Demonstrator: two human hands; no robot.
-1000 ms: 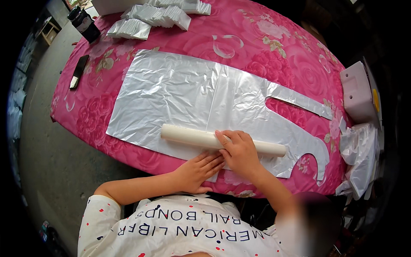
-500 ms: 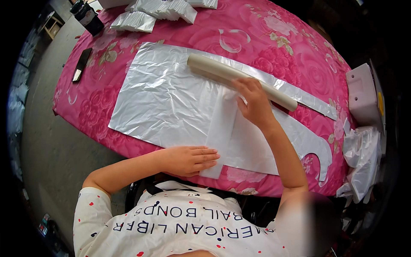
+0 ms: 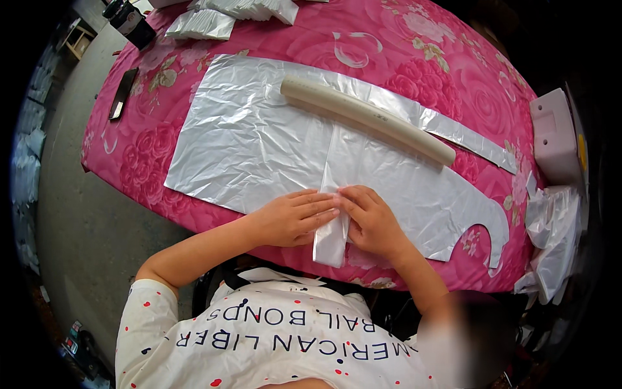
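A stack of silvery-white plastic bags (image 3: 227, 129) with a curved handle cut-out lies flat across the table. A narrow folded plastic bag (image 3: 330, 246) crosses its middle and hangs toward the near edge. My left hand (image 3: 295, 217) rests on this strip with fingers stretched out flat. From the other side, my right hand (image 3: 370, 220) has its fingers bent and pinched at the strip, the fingertips of both hands meeting. Whatever lies directly under the fingers is hidden. Beyond my hands a pale beige tube (image 3: 369, 120) lies slantwise on the bags, untouched.
A pink floral cloth (image 3: 142, 155) covers the table. Bundles of folded white bags (image 3: 201, 26), a dark jar (image 3: 129, 24) and a black narrow object (image 3: 123, 94) are at the far left. At the right stand a pale pink box (image 3: 554, 129) and crumpled clear plastic (image 3: 554, 227).
My right hand has left the tube and come nearer to me, onto the strip. My left hand has shifted slightly up and right to meet it. The strip now looks narrower.
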